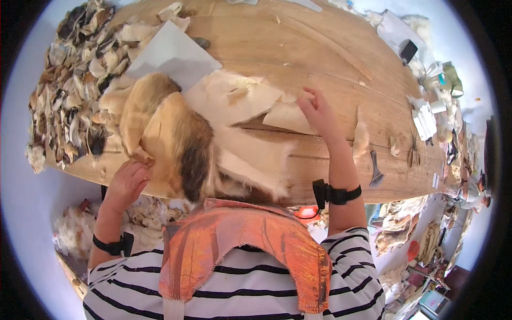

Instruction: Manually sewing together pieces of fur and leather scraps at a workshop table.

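My left hand (129, 180) pinches the lower left edge of a tan and black fur pelt (184, 133) at the table's near edge. Folded tan fur (143, 104) lies along the pelt's left side. My right hand (319, 113) is raised over the table, to the right of the pale hide pieces, fingers loosely bent and somewhat apart; I make out nothing in it. Nearest to it is a cream hide piece (289, 114). A larger pale hide (229, 98) spreads farther left, and another pale fur-edged piece (256, 154) lies closer to me.
A big heap of fur scraps (74, 96) covers the table's left end. Behind the pelt lies a white sheet (173, 56). On the right side of the wooden table (314, 53) are a dark flat-bladed tool (376, 168), scissors (413, 152) and a black phone-like object (408, 52).
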`<state>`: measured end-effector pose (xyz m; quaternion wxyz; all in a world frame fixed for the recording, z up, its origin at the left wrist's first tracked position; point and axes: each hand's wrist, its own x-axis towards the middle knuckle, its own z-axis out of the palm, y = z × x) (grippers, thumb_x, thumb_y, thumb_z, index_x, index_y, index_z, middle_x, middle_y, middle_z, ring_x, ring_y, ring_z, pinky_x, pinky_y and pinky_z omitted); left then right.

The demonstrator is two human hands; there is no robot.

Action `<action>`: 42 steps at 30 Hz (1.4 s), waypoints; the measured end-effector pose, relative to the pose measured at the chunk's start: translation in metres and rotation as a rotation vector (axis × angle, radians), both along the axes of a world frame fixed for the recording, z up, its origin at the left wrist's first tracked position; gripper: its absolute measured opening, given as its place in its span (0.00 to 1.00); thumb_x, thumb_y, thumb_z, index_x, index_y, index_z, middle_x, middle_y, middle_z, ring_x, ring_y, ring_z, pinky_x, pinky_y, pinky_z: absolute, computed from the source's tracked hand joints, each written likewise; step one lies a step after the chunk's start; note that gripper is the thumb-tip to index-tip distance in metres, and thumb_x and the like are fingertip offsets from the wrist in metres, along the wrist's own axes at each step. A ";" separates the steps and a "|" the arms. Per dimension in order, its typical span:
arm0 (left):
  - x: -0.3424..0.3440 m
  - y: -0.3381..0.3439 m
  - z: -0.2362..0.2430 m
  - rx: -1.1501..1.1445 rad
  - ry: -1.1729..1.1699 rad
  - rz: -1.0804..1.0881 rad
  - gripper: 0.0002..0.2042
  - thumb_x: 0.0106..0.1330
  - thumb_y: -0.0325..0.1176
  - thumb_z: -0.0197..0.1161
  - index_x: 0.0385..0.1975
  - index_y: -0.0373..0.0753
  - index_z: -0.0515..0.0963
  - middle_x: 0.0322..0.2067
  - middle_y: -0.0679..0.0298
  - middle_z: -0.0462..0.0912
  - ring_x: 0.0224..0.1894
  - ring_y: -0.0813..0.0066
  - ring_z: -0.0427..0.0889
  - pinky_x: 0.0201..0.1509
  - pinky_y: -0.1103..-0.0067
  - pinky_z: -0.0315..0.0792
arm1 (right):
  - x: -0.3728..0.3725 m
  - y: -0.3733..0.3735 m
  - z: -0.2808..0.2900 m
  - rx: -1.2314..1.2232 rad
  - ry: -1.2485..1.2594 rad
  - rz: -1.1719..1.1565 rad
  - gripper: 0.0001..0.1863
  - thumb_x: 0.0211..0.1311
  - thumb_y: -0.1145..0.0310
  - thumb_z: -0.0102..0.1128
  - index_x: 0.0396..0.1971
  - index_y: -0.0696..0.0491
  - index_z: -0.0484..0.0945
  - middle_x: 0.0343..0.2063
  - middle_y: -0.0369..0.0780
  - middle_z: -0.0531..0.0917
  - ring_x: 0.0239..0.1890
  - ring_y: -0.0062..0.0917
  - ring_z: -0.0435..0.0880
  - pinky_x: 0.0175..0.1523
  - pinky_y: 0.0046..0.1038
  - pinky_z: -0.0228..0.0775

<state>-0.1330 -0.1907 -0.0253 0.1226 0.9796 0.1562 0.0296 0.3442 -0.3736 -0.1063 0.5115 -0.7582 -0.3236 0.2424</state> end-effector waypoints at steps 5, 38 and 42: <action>0.040 0.015 0.030 -0.204 -0.123 0.055 0.10 0.56 0.26 0.67 0.35 0.37 0.74 0.34 0.57 0.76 0.38 0.54 0.78 0.44 0.70 0.73 | -0.029 -0.022 0.014 -0.129 -0.216 0.234 0.34 0.60 0.62 0.65 0.65 0.50 0.64 0.42 0.38 0.80 0.46 0.26 0.79 0.49 0.28 0.71; 0.165 -0.021 -0.020 -0.187 -0.022 -0.215 0.07 0.61 0.37 0.63 0.27 0.42 0.77 0.28 0.63 0.76 0.38 0.62 0.75 0.48 0.69 0.65 | -0.096 0.010 -0.030 -0.031 -0.826 0.343 0.16 0.58 0.61 0.61 0.47 0.44 0.81 0.49 0.40 0.76 0.57 0.36 0.71 0.63 0.40 0.59; 0.153 -0.028 -0.018 -0.267 0.072 -0.169 0.07 0.62 0.37 0.62 0.28 0.42 0.76 0.29 0.63 0.76 0.39 0.62 0.75 0.48 0.69 0.65 | -0.116 0.025 -0.027 -0.045 -0.858 0.183 0.16 0.58 0.62 0.62 0.48 0.44 0.80 0.47 0.39 0.76 0.56 0.37 0.71 0.62 0.40 0.59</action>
